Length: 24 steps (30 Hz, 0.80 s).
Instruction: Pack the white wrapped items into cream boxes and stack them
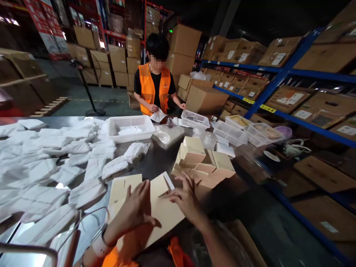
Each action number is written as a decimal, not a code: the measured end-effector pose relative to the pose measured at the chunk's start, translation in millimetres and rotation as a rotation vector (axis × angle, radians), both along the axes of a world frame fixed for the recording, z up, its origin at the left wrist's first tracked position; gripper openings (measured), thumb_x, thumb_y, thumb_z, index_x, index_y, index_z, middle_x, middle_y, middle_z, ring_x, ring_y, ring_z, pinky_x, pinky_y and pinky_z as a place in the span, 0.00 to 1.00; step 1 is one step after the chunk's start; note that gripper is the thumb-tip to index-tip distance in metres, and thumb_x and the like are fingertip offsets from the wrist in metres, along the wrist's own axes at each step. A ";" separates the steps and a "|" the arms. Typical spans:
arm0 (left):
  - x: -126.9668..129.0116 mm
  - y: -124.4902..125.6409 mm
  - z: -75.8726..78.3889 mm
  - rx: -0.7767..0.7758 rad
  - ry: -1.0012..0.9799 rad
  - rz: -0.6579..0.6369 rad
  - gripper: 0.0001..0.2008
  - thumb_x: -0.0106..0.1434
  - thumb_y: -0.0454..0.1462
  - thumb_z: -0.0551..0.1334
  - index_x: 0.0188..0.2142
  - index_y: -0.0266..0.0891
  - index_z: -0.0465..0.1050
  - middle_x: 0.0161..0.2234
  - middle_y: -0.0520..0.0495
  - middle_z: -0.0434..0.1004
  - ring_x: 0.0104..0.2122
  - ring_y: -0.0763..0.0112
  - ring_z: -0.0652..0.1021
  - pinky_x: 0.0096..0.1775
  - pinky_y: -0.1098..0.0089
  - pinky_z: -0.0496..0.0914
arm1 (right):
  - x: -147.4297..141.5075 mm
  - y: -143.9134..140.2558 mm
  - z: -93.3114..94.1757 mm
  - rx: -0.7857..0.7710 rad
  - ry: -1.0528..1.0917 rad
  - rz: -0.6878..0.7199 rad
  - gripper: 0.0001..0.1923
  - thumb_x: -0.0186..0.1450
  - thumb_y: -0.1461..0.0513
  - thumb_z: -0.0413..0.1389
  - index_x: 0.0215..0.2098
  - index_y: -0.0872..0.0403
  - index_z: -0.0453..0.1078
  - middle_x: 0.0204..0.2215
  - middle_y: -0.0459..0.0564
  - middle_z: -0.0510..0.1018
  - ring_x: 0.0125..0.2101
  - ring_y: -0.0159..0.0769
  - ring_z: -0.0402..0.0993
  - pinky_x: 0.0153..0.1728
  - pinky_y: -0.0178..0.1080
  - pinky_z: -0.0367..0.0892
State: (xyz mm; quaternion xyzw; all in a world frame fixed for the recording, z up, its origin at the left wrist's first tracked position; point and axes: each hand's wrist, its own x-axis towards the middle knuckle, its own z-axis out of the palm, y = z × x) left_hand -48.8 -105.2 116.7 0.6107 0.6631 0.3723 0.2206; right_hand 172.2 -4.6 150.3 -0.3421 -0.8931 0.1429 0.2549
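Observation:
A cream-coloured card box (161, 213), partly flattened and with a raised slotted flap at its far end, lies in front of me at the table's near edge. Over its left side my left hand (135, 209) is open, fingers stretched and thumb apart. My right hand (187, 198) is at the flap on the right, fingers bent and spread, the fingertips at or very near the card. Another cream card piece (125, 183) lies beyond my left hand. Just past my right hand stands a stack of folded cream boxes (194, 148).
White packets (55, 139) cover the table's left side. White plastic baskets (130, 139) and clear plastic bags (168, 135) stand farther back. Across the table, a person in an orange vest (147, 83) holds a white packet. Blue shelving (280, 81) with cartons runs along the right.

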 end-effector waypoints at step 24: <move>34.0 16.4 30.7 0.319 -0.984 0.399 0.30 0.50 0.37 0.59 0.55 0.44 0.65 0.49 0.45 0.77 0.48 0.59 0.77 0.45 0.64 0.73 | -67.0 6.8 17.4 -0.209 0.633 -0.094 0.32 0.56 0.71 0.51 0.58 0.51 0.58 0.55 0.57 0.67 0.58 0.44 0.66 0.55 0.49 0.69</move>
